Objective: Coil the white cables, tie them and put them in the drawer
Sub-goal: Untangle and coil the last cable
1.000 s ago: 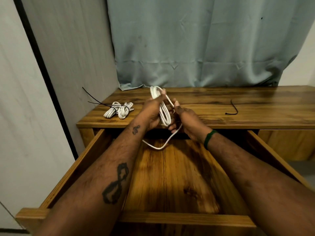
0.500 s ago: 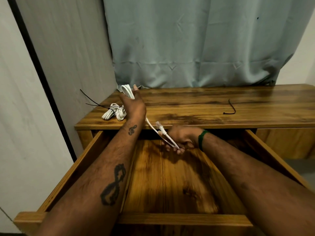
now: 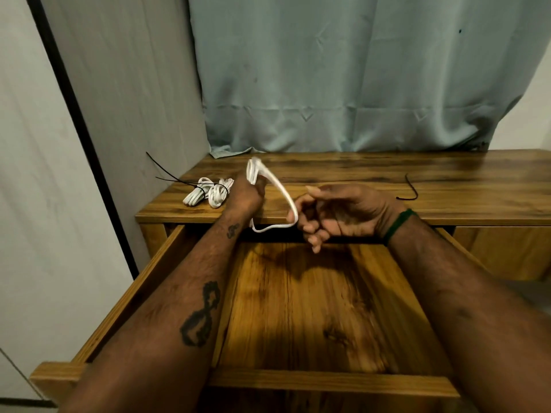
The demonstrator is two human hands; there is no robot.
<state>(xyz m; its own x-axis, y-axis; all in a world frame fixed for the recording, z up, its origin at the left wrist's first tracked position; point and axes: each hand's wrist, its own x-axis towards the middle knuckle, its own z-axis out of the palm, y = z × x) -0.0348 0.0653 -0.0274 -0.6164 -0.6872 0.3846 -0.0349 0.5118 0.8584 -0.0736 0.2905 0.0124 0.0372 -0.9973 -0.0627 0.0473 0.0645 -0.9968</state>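
The left hand (image 3: 246, 193) is closed around a coiled white cable (image 3: 254, 172); its loose end loops rightward into the right hand's (image 3: 343, 211) curled fingers, apparently pinched.

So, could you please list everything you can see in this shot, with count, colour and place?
Cable being coiled: one, white, held between both hands above the drawer's back edge.
Tied cable bundles: two, white, with black ties, on the left end of the desk top.
Loose tie: one, black, on the desk top to the right.
Desk: one, brown wood, against the wall.
Drawer: one, brown wood, pulled open, no cable inside it.
Curtain: one, pale blue-grey, behind the desk.
Wristband: one, green, on the right wrist.
Left hand: closed around the coil.
Right hand: pinching the cable's loose stretch.
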